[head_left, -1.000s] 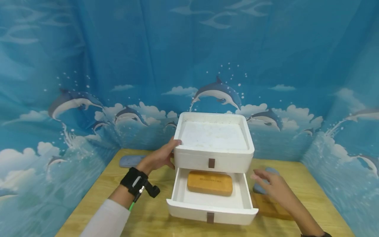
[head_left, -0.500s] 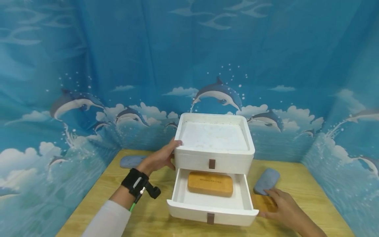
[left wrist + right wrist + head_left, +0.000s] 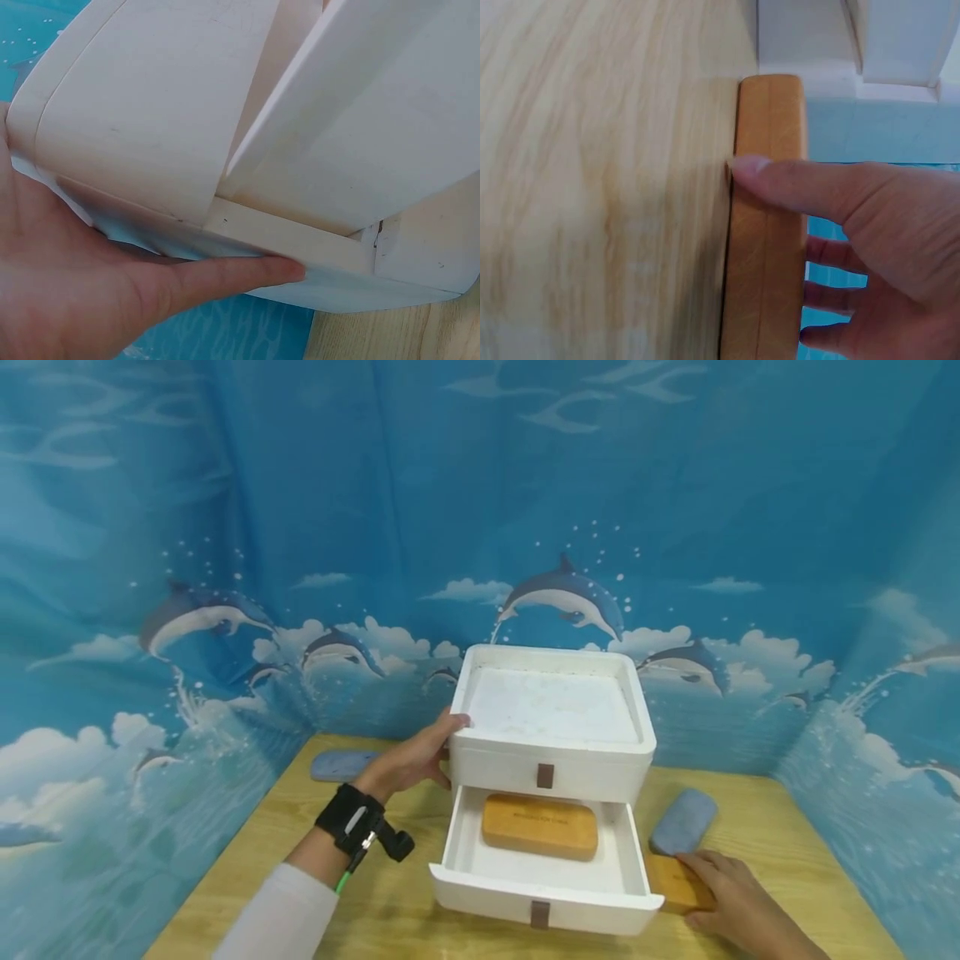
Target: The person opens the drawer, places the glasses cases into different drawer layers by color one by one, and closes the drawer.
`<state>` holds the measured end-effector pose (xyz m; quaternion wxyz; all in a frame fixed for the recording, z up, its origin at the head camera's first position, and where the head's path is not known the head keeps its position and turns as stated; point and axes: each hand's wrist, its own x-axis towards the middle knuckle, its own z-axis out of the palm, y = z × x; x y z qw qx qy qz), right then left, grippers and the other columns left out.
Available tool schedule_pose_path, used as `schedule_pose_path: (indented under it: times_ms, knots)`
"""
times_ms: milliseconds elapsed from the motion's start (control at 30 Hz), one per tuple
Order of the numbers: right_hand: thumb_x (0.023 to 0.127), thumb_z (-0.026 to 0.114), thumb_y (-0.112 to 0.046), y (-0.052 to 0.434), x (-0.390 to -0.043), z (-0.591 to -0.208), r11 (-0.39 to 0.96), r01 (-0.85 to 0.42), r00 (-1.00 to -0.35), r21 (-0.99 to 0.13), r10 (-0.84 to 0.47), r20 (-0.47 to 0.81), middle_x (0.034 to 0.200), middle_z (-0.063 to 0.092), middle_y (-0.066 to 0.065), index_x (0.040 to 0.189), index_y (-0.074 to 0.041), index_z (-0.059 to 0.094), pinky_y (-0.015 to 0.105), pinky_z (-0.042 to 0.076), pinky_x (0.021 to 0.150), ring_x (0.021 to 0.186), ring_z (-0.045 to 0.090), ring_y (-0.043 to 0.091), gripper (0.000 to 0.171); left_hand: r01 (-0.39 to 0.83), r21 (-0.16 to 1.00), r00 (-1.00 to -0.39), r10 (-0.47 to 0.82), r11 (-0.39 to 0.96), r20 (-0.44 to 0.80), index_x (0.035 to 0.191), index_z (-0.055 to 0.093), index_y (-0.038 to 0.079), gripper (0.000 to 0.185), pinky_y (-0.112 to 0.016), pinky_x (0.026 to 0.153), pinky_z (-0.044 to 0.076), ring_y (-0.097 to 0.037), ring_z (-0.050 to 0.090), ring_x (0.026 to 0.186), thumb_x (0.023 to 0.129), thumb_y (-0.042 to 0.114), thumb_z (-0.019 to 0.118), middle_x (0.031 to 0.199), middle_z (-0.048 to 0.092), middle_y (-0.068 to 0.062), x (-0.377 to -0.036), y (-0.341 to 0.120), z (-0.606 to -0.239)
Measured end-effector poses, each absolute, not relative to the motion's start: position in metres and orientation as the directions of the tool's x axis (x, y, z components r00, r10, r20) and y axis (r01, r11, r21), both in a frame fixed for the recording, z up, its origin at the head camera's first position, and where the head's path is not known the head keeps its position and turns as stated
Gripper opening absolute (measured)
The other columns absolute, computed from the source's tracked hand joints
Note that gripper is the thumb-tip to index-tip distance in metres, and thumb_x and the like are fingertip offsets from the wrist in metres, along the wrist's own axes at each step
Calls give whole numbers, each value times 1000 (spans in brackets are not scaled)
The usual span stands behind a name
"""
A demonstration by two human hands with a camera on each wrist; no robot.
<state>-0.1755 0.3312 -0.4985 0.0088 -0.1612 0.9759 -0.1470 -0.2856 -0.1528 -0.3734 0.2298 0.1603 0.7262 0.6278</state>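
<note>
The right hand (image 3: pixel 738 897) has come down to the wood-grain table (image 3: pixel 397 906), pinching an orange glasses case (image 3: pixel 675 887) beside the white drawer unit (image 3: pixel 498 767) (dolphin-print curtain (image 3: pixel 465 477) behind); the left hand (image 3: pixel 412 762), thumb straight, braces it.

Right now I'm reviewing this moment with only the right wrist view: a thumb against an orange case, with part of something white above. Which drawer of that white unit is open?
Observer: The lower drawer is pulled out.
Operator: Does it hold anything?
Observer: Yes, a second orange case lies inside it.
Operator: And where is the left hand?
Observer: The left hand holds the left side of the white drawer unit.
</note>
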Motion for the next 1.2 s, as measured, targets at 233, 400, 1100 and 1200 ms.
schedule_pose_path:
  times_ms: [233, 400, 1100, 1200]
  knots:
    - [76, 87, -52, 338, -177, -505, 920, -273, -955, -281, -294, -34, 130, 65, 18, 142, -4, 59, 59, 55, 85, 107, 60, 36, 86, -67, 984, -845, 515, 163, -142, 164, -3, 45, 73, -78, 93, 47, -56, 32, 148, 106, 62, 38, 170, 15, -14, -285, -149, -377]
    - [77, 87, -50, 341, -179, -505, 916, -256, -953, -309, -292, -76, 134, 66, 19, 143, -2, 57, 57, 56, 85, 107, 64, 36, 86, -56, 987, -852, 508, 152, -126, 163, -3, 46, 72, -75, 91, 51, -56, 33, 147, 106, 62, 39, 169, 18, -14, -286, -149, -381]
    - [74, 87, -57, 332, -180, -474, 931, -195, -944, -310, -264, -200, 129, 69, 11, 141, -6, 61, 54, 57, 81, 103, 67, 30, 88, -59, 988, -858, 500, 139, -122, 162, -2, 51, 71, -72, 88, 54, -53, 32, 150, 105, 64, 40, 170, 15, -10, -285, -152, -379]
    - [75, 87, -56, 332, -180, -465, 935, -195, -943, -297, -262, -203, 130, 69, 13, 141, -4, 61, 55, 56, 82, 105, 67, 32, 88, -56, 989, -859, 499, 136, -117, 162, -2, 51, 72, -72, 88, 54, -54, 32, 150, 105, 64, 40, 170, 15, -10, -286, -152, -378]
